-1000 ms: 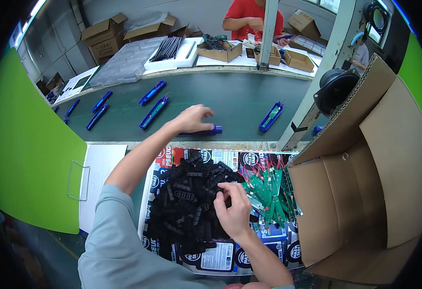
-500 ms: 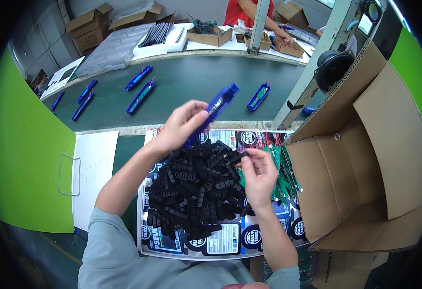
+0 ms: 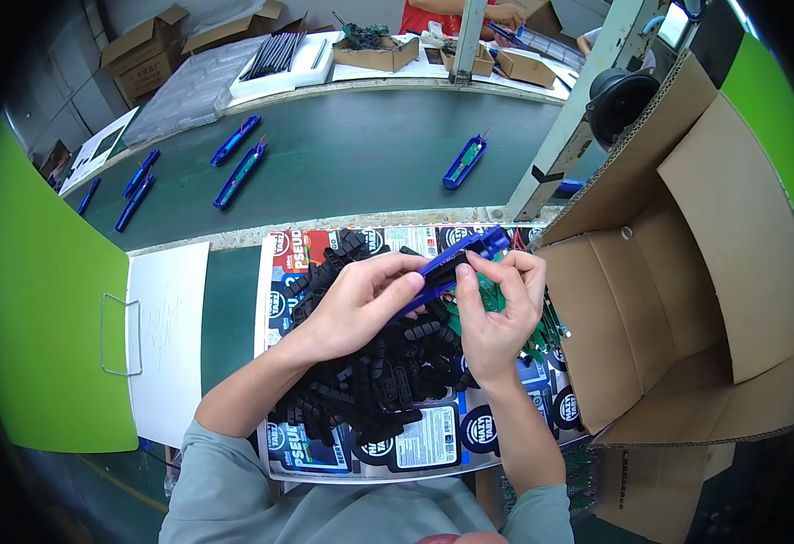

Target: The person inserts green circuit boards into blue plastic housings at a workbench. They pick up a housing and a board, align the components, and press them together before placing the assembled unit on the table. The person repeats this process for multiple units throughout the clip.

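My left hand [image 3: 365,304] grips a long blue plastic housing [image 3: 486,243], tilted up to the right above the pile. Inside the housing's open face lies a black rubber button strip [image 3: 446,270]. The fingers of my right hand [image 3: 503,308] are closed at that strip, thumb and forefinger pressed on its upper end against the housing. Below both hands a heap of black rubber button strips [image 3: 397,376] covers much of the printed sheet [image 3: 426,444]. Green circuit boards [image 3: 551,331] with red wires lie to the right, partly hidden behind my right hand.
Several blue housings with green boards [image 3: 241,177] lie on the green conveyor belt [image 3: 342,154] beyond. An open cardboard box [image 3: 596,335] stands at the right, near a metal post [image 3: 560,150]. A white board [image 3: 168,331] is at the left. Across the belt, a co-worker's hand [image 3: 508,15] handles something blue.
My left hand has brought the blue housing down and turned its open face up. My right hand has carried a black button strip from the heap to the housing. The view has shifted slightly.
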{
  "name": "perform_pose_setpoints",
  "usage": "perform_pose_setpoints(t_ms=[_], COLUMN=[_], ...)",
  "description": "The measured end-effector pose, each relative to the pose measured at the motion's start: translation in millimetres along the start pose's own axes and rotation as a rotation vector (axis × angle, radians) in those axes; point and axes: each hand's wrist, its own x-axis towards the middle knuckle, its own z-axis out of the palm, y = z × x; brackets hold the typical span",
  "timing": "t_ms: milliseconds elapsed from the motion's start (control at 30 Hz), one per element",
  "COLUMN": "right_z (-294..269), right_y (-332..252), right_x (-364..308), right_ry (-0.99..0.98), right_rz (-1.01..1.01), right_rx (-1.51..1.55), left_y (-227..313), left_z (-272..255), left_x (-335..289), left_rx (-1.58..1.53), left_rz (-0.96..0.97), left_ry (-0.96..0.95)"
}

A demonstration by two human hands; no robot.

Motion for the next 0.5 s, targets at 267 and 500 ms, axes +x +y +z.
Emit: perform_pose_setpoints(t_ms=[267, 500], right_z=[2.4, -12.4], right_y=[-1.1, 3.9], right_x=[-7.6, 11.2], right_ry=[0.033, -0.148], right_rz=[-0.119, 0.361], right_rx=[-0.254, 0.134], left_y=[-0.4, -2.2], left_z=[7.5, 9.9], left_x=[-1.3, -4.0], left_rx=[0.299, 0.644], left_rz=[0.061, 0.524], left_ry=[0.147, 0.264])
